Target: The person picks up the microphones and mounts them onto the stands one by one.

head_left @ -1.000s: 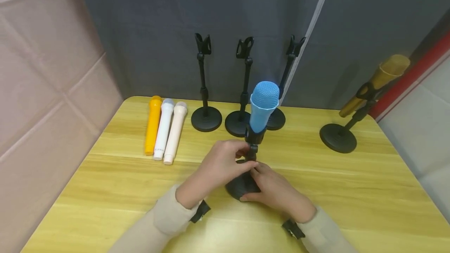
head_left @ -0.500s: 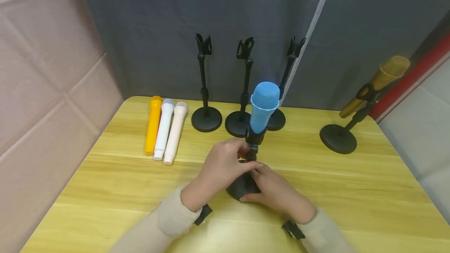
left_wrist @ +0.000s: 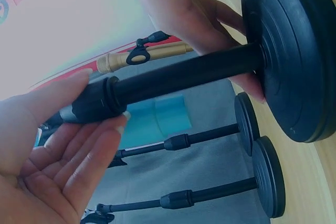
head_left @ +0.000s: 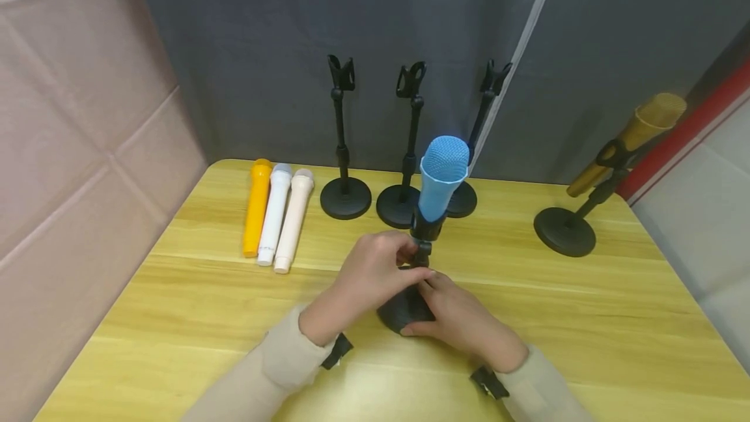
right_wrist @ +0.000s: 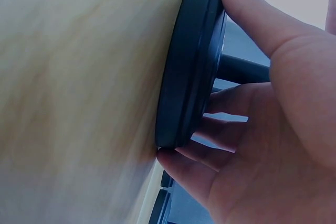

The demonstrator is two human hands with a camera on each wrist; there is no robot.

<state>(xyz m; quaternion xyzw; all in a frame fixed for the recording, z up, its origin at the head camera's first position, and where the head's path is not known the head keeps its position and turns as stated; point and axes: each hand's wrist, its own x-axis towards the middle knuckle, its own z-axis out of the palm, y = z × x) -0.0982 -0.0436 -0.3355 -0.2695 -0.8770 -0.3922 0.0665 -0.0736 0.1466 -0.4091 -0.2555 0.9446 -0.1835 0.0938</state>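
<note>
Black plastic microphone stand (left_wrist: 194, 74) near front middle of yellow wood-grain surface (head_left: 234, 324), blue mesh-headed microphone (head_left: 443, 178) in its clip. Left hand (head_left: 375, 269) pinches stem collar (left_wrist: 97, 99); right hand (head_left: 463, 318) grips round base (head_left: 404, 310) by rim. Looks top-heavy: slack right hand could let base skid or tip. Loosened collar might drop stem. Backward lean risks knocking middle rear black stand (head_left: 408, 163).
</note>
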